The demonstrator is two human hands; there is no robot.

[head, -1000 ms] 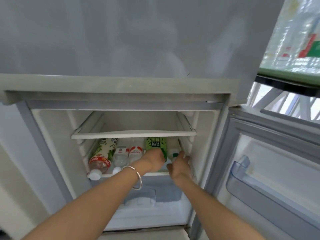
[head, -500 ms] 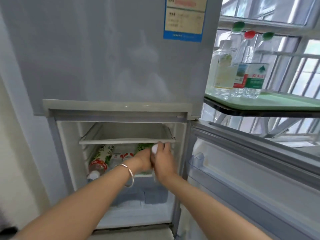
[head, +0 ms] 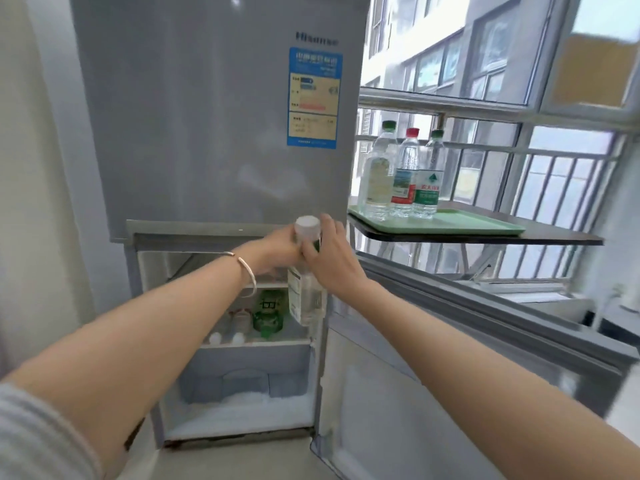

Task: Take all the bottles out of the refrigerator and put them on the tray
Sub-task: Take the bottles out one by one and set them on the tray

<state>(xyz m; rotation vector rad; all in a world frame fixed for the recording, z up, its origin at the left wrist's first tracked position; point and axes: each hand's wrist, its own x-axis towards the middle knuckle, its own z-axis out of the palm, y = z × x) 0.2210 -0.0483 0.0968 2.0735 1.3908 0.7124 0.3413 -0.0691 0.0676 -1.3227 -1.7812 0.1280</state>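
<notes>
Since half a second earlier the clear water bottle (head: 305, 292) had come out of the refrigerator (head: 207, 133) and hung upright in front of the open compartment, both hands at its neck: left hand (head: 277, 249) wrapped around it, right hand (head: 332, 258) closed on the other side below the white cap (head: 307, 226). Three bottles (head: 403, 174) already stood on the green tray (head: 467, 225). A green bottle (head: 267, 315) and probably two or three more, blurred, remained on the shelf, so several trips were left.
</notes>
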